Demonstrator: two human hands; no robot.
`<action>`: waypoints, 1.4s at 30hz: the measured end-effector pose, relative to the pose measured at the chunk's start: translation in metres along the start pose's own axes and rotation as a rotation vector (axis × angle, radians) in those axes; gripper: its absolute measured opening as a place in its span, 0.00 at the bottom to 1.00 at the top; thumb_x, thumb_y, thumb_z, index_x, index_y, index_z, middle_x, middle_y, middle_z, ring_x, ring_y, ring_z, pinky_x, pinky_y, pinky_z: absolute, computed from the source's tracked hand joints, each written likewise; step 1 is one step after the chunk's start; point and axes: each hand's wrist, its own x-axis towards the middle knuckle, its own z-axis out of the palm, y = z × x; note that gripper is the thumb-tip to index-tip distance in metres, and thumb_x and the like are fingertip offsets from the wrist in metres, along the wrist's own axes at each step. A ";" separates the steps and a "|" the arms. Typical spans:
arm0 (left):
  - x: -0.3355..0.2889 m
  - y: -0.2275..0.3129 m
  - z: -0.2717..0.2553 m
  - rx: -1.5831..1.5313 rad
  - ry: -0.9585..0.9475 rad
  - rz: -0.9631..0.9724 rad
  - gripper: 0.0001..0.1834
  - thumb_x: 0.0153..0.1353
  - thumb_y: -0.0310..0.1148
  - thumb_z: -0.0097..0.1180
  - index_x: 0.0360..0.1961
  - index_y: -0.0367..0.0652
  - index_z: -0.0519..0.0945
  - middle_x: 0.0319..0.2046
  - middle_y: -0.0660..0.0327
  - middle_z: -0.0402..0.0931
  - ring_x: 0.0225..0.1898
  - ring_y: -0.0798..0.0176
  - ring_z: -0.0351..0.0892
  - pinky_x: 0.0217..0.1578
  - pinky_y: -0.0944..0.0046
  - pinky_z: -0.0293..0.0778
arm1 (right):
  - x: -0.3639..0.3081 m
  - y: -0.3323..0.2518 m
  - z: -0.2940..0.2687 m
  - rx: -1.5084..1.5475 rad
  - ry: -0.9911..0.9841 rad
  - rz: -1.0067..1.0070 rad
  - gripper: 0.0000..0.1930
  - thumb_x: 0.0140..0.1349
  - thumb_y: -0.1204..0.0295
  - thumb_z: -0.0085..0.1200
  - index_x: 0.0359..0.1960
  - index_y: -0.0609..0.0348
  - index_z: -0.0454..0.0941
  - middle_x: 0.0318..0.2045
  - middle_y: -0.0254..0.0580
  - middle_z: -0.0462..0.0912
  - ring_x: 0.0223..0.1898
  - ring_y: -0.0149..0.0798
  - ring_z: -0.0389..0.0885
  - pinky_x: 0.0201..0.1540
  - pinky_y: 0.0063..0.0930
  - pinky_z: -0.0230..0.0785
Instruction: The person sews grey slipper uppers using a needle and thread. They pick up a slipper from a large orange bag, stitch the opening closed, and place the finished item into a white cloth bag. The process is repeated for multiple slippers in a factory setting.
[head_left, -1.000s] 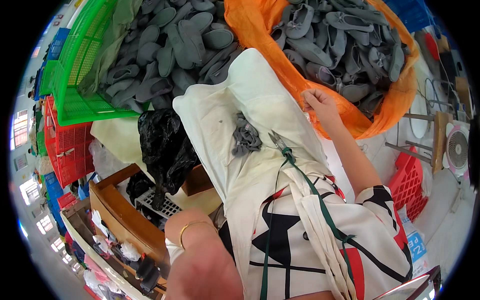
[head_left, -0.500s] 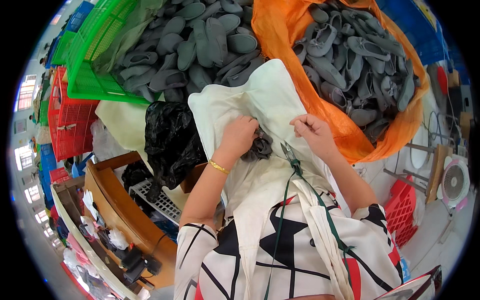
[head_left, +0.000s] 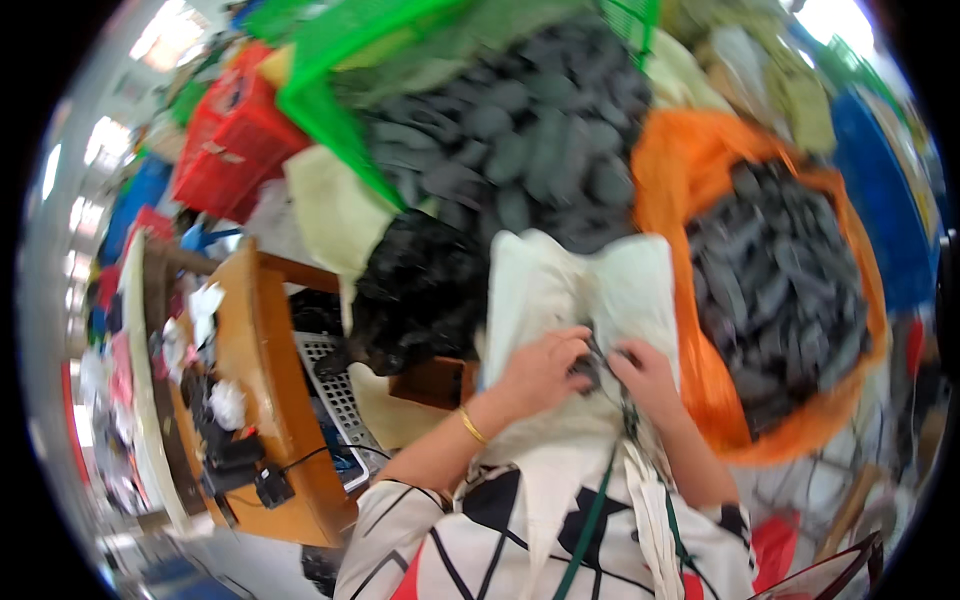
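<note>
Fabric bunch (head_left: 597, 366), grey, sits on white lap cloth (head_left: 522, 300) between both hands. Left hand (head_left: 548, 374) curls against it, right hand (head_left: 647, 380) bent just beside; blurred, can't tell how open either grip is or what it holds.

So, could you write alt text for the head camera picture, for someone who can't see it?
A person's left hand and right hand work close together at a small dark item above pale cloth on their lap. Beyond, blurred grey shoes heap in a green crate and, at right, an orange sack.
</note>
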 end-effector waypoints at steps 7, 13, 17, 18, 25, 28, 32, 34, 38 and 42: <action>-0.016 -0.008 -0.002 -0.691 -0.397 -0.397 0.17 0.61 0.36 0.64 0.49 0.38 0.79 0.37 0.61 0.80 0.37 0.69 0.76 0.41 0.66 0.73 | -0.024 -0.002 0.011 -0.099 0.003 -0.340 0.04 0.58 0.79 0.60 0.35 0.63 0.81 0.27 0.38 0.78 0.29 0.31 0.76 0.33 0.25 0.68; -0.025 -0.005 -0.003 -0.973 -0.387 -0.446 0.12 0.65 0.33 0.61 0.46 0.39 0.81 0.34 0.69 0.79 0.36 0.76 0.73 0.39 0.72 0.71 | -0.037 -0.018 0.012 -0.268 0.021 -0.506 0.04 0.56 0.80 0.59 0.34 0.61 0.81 0.26 0.42 0.77 0.28 0.37 0.76 0.34 0.28 0.68; -0.026 -0.001 -0.005 -1.053 -0.400 -0.512 0.10 0.64 0.32 0.61 0.45 0.41 0.81 0.33 0.70 0.78 0.34 0.78 0.71 0.36 0.74 0.70 | -0.043 -0.021 0.014 -0.290 0.015 -0.540 0.05 0.57 0.80 0.59 0.35 0.62 0.81 0.26 0.42 0.78 0.29 0.38 0.77 0.35 0.28 0.69; -0.028 0.000 -0.005 -1.056 -0.382 -0.510 0.10 0.64 0.31 0.62 0.45 0.41 0.81 0.32 0.70 0.78 0.34 0.79 0.71 0.35 0.74 0.70 | -0.042 -0.018 0.013 -0.305 0.007 -0.536 0.05 0.58 0.80 0.58 0.36 0.62 0.81 0.27 0.41 0.79 0.30 0.37 0.77 0.35 0.27 0.70; -0.049 0.003 -0.011 -0.812 -0.194 -0.424 0.09 0.62 0.29 0.62 0.43 0.40 0.81 0.34 0.67 0.79 0.34 0.73 0.74 0.35 0.70 0.71 | -0.048 -0.010 0.006 0.263 0.014 -0.163 0.07 0.67 0.78 0.52 0.43 0.65 0.79 0.32 0.36 0.83 0.35 0.27 0.80 0.42 0.20 0.72; -0.045 0.000 -0.018 -0.517 -0.135 -0.293 0.10 0.59 0.27 0.64 0.42 0.41 0.81 0.35 0.62 0.79 0.37 0.65 0.77 0.38 0.65 0.72 | -0.037 0.004 -0.001 0.168 -0.018 -0.114 0.08 0.67 0.76 0.54 0.44 0.66 0.79 0.30 0.37 0.83 0.33 0.27 0.81 0.37 0.20 0.73; -0.033 0.006 -0.031 -0.295 0.006 -0.032 0.14 0.49 0.22 0.67 0.39 0.44 0.81 0.34 0.59 0.78 0.38 0.51 0.76 0.39 0.57 0.74 | -0.035 -0.010 -0.002 -0.104 -0.066 -0.061 0.08 0.64 0.73 0.59 0.40 0.65 0.83 0.24 0.31 0.80 0.25 0.22 0.75 0.31 0.18 0.68; -0.032 0.009 -0.035 -0.259 -0.009 -0.016 0.16 0.47 0.20 0.67 0.39 0.42 0.82 0.36 0.58 0.80 0.41 0.49 0.79 0.42 0.56 0.76 | -0.039 -0.024 0.001 -0.137 -0.144 -0.103 0.07 0.64 0.74 0.58 0.42 0.62 0.82 0.23 0.33 0.79 0.25 0.22 0.74 0.29 0.19 0.67; -0.027 0.016 -0.035 -0.183 -0.022 0.042 0.15 0.47 0.21 0.68 0.38 0.41 0.82 0.36 0.58 0.82 0.43 0.50 0.81 0.43 0.58 0.78 | -0.038 -0.024 0.000 -0.147 -0.230 -0.269 0.07 0.64 0.76 0.56 0.43 0.58 0.83 0.24 0.38 0.80 0.24 0.27 0.75 0.29 0.21 0.67; -0.025 0.015 -0.031 -0.184 -0.039 0.088 0.15 0.47 0.21 0.68 0.38 0.42 0.82 0.35 0.59 0.82 0.42 0.52 0.82 0.42 0.59 0.79 | -0.039 -0.018 -0.003 -0.186 -0.270 -0.339 0.08 0.62 0.77 0.56 0.43 0.57 0.82 0.27 0.42 0.83 0.24 0.37 0.79 0.31 0.25 0.70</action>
